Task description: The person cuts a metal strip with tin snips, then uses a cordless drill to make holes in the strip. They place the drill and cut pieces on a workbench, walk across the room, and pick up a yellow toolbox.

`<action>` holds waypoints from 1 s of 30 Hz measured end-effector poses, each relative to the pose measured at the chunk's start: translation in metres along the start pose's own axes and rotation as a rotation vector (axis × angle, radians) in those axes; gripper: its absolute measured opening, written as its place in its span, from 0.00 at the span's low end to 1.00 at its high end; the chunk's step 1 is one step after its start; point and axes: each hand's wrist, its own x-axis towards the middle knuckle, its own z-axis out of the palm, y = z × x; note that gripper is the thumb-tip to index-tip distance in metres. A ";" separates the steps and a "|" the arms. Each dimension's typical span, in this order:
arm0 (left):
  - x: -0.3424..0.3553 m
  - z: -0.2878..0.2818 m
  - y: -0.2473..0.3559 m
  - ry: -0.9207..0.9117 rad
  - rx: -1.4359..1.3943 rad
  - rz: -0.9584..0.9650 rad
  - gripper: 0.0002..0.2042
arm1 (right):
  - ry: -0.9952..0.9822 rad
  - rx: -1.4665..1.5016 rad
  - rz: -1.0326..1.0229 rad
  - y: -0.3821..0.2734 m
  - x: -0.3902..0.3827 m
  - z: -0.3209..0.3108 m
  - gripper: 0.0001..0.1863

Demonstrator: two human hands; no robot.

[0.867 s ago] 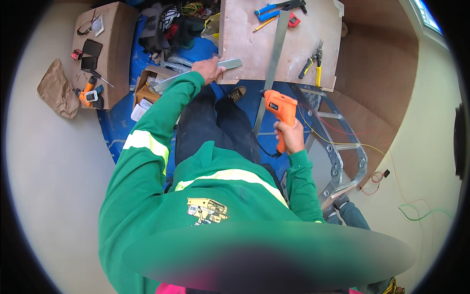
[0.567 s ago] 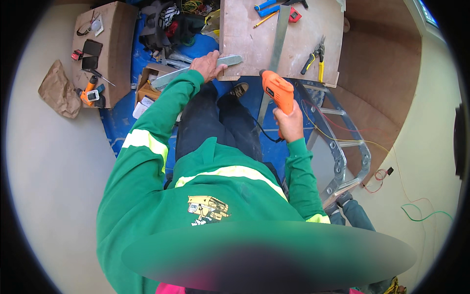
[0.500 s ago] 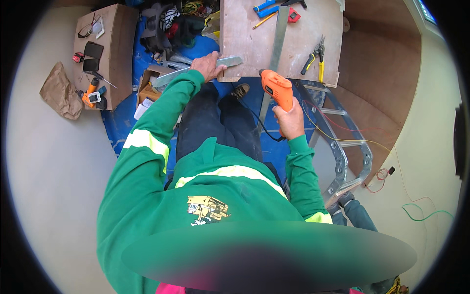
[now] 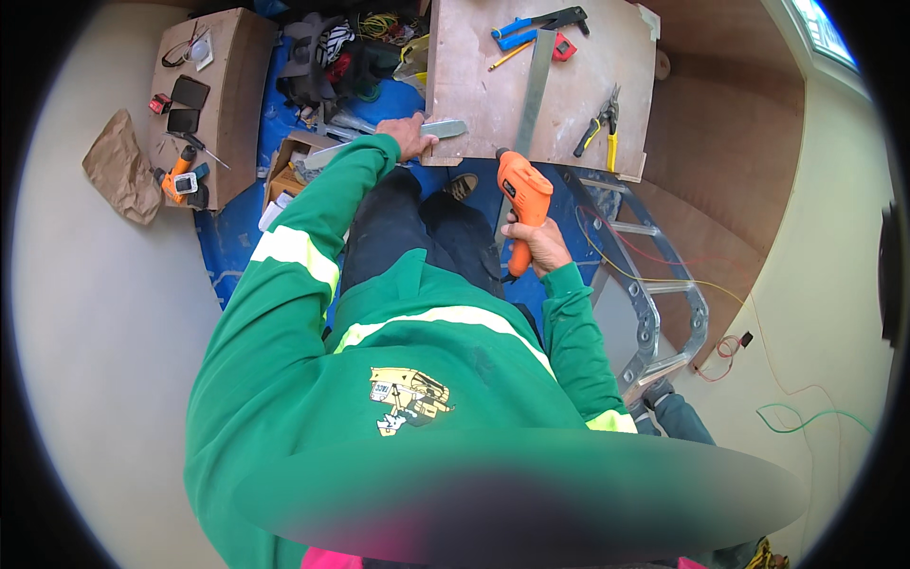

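Note:
My left hand [image 4: 409, 136] is closed around a flat metal strip [image 4: 444, 129] at the near left corner of a wooden work surface [image 4: 479, 71]. One end of the strip rests over the wood; the other runs out to the left past the edge, partly behind my sleeve. In my right hand [image 4: 544, 245] is an orange power drill [image 4: 524, 187], gripped by its handle with the bit tilted up toward the near edge. A second metal strip [image 4: 536, 90] lies lengthwise on the wood and overhangs its near edge, just beyond the drill.
On the wood lie a blue-handled hand tool [image 4: 545, 26], a red tape measure [image 4: 563, 47], a pencil [image 4: 510, 59] and yellow-handled snips [image 4: 601, 128]. A metal ladder [image 4: 654, 284] stands at right, with loose wires beyond. Left is a wooden box [image 4: 232, 104] bearing another orange drill [image 4: 177, 174].
My right hand has brought the drill slightly left and back toward me, its handle turning more upright. The left hand stays on the metal strip. The view has shifted a little.

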 end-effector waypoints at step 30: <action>0.004 -0.004 0.011 -0.106 -0.083 -0.100 0.35 | 0.225 -0.579 -0.383 -0.071 -0.007 0.045 0.32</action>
